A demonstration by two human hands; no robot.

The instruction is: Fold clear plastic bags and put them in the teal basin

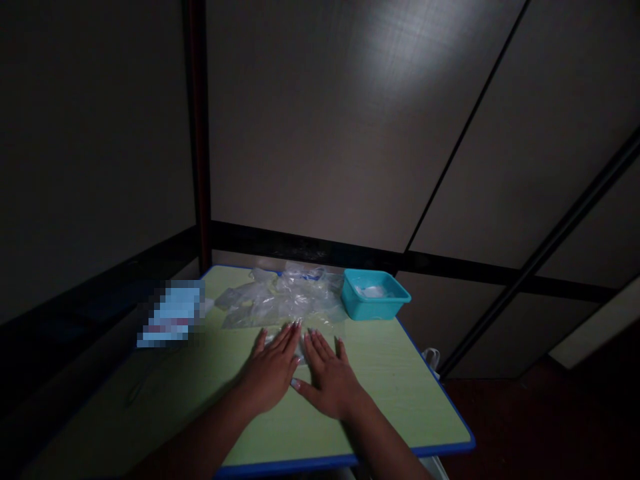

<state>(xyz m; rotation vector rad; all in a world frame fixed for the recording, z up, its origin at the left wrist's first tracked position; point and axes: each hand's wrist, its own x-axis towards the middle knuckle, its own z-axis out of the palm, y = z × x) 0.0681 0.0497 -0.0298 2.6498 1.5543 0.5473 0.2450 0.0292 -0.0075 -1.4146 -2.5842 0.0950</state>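
Observation:
My left hand (273,370) lies flat, palm down, with its fingers stretched forward. Beside it my right hand (330,373) is also flat, its fingers apart and its thumb pointing toward the left hand. Under and between the fingertips shows a small piece of clear plastic (301,351), mostly covered by the hands. Just beyond the fingers spreads a crinkled heap of clear plastic bags (280,299). Both hands press down on the light green table (400,387).
A turquoise plastic basket (373,308) with something whitish inside stands at the table's back right corner. A blurred-out light blue item (175,310) is at the left edge. Panelled walls (320,133) close off the back and left. A white bag (431,359) shows past the right edge.

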